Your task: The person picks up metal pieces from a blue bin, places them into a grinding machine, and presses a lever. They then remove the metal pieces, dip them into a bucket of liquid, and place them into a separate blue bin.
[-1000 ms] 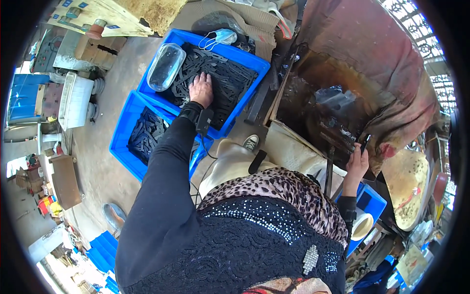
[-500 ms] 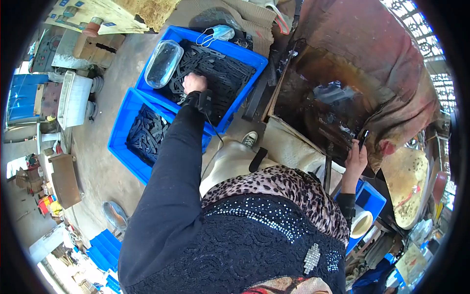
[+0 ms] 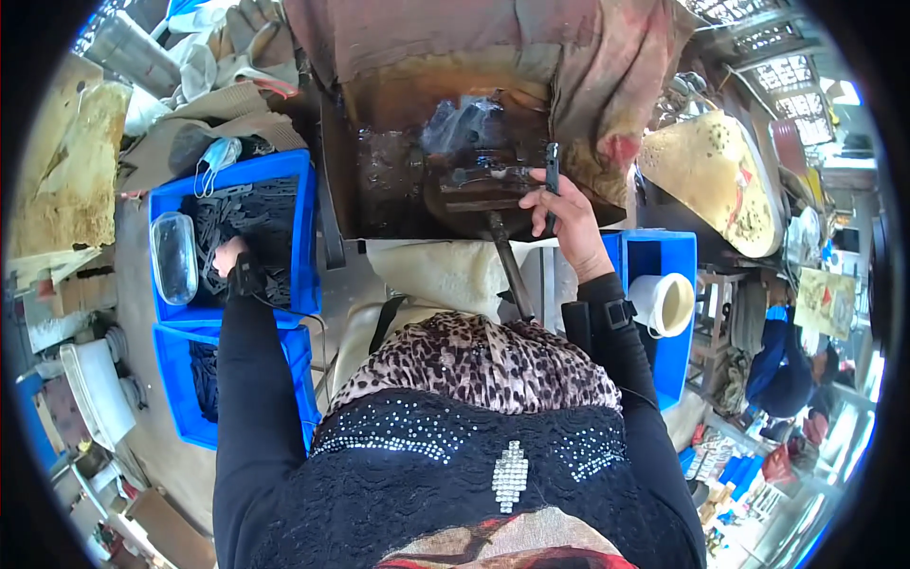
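My left hand (image 3: 228, 256) is in a blue bin (image 3: 308, 228) at the left, low over a heap of dark flat metal strips (image 3: 270, 213). Its fingers are curled down; what they hold, if anything, is hidden. In my right hand (image 3: 569, 216) a narrow dark metal strip (image 3: 553, 161) stands nearly upright between the fingers, its upper end shiny. That hand is before the right front of an open, brown-stained box-like housing (image 3: 379, 95) with wet metal parts inside. A clear plastic tub (image 3: 173, 258) sits in the bin, left of my left hand.
A second blue bin (image 3: 171, 417) with similar strips adjoins the first nearer me. A face mask (image 3: 221, 154) hangs at the first bin's far edge. At right, a cream bucket (image 3: 675, 305) stands in a blue crate (image 3: 687, 248). A dark bar (image 3: 512, 266) slants from the housing toward my lap.
The view has swung right, bringing the housing to the middle. My right hand has risen with its strip to the housing's front. My left hand stays in the bin.
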The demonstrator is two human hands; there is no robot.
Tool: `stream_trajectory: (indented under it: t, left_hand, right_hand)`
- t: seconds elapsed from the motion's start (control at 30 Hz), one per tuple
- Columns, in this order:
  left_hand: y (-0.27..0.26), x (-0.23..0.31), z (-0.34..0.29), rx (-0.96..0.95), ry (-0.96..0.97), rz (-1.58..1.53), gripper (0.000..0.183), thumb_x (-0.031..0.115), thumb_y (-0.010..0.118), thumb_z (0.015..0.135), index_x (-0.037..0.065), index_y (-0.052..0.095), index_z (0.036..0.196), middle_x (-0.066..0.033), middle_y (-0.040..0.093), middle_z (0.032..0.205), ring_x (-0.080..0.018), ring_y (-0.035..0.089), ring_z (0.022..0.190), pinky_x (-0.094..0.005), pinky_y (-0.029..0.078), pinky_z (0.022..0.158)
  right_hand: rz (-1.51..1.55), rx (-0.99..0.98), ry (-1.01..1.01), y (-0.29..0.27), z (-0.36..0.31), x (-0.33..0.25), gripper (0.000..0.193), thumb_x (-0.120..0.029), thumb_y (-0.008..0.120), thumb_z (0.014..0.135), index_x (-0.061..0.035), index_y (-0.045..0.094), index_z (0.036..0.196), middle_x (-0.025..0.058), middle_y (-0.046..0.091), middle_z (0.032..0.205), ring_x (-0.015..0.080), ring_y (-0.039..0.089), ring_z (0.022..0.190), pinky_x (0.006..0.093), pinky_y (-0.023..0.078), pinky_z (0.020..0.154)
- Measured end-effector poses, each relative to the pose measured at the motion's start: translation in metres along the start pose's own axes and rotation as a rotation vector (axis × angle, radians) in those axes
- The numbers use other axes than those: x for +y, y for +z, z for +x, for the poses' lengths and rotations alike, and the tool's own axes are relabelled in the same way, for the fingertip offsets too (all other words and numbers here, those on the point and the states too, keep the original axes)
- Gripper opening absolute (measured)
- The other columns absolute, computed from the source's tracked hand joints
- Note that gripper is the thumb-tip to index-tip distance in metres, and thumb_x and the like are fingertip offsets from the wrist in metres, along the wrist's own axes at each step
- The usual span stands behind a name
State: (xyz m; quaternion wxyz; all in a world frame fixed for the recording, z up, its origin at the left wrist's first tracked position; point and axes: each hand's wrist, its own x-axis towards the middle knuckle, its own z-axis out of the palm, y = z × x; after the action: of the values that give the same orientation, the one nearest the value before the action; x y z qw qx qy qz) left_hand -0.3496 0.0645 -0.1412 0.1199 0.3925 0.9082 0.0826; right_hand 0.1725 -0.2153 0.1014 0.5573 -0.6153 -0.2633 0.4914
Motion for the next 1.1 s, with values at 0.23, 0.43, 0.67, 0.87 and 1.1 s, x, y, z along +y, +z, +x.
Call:
stream_trajectory:
  t: [0.23,0.43,0.67,0.87,1.1]
  left_hand:
    - [-0.02,-0.039,-0.015,0.05,0.222,-0.814,0.026,0.021,0.058,0.09,0.006,0.06,0.111,-0.0104,0.068,0.087,-0.0205,0.064,0.074,-0.0336,0.052,0.065]
    - [-0.189,0.091,-0.176,-0.53,0.66,-1.117,0.033,0.007,0.05,0.096,0.004,0.048,0.128,-0.0075,0.067,0.096,-0.0083,0.058,0.073,-0.0227,0.049,0.061]
    - [-0.141,0.214,-0.274,-0.81,1.463,-0.718,0.033,-0.003,0.048,0.087,0.003,0.064,0.116,-0.0145,0.07,0.1,-0.0223,0.068,0.091,-0.0299,0.053,0.08]
    - [-0.073,0.228,-0.297,-0.809,1.625,-0.417,0.039,-0.007,0.047,0.082,0.006,0.066,0.113,-0.0183,0.069,0.101,-0.0294,0.068,0.092,-0.0335,0.052,0.081]
    - [-0.068,0.226,-0.304,-0.873,1.669,-0.353,0.041,-0.007,0.046,0.084,0.01,0.067,0.115,-0.0167,0.069,0.1,-0.0291,0.068,0.091,-0.0348,0.052,0.08]
  right_hand:
    - [0.023,-0.05,0.007,-0.002,-0.002,0.001,0.033,-0.011,0.049,0.096,-0.0012,0.053,0.127,0.0093,0.065,0.089,0.0118,0.054,0.06,0.0235,0.045,0.056]
    - [-0.002,-0.067,0.005,-0.005,0.003,0.01,0.024,-0.011,0.054,0.095,-0.0036,0.061,0.117,0.0004,0.06,0.079,0.0072,0.048,0.057,0.0215,0.04,0.054]
    - [-0.201,0.101,-0.107,0.013,-0.009,0.002,0.013,-0.012,0.062,0.093,-0.0051,0.067,0.102,-0.0065,0.055,0.073,0.0028,0.046,0.062,0.0203,0.039,0.057]
    - [-0.395,0.054,-0.262,0.017,-0.05,0.0,0.013,-0.012,0.064,0.092,-0.0019,0.069,0.099,-0.0034,0.061,0.076,0.0008,0.05,0.075,0.0203,0.043,0.066]
    - [-0.466,-0.146,-0.145,0.02,-0.099,-0.008,0.017,-0.013,0.064,0.092,-0.0006,0.07,0.103,0.0017,0.065,0.081,0.0043,0.057,0.077,0.0237,0.047,0.068]
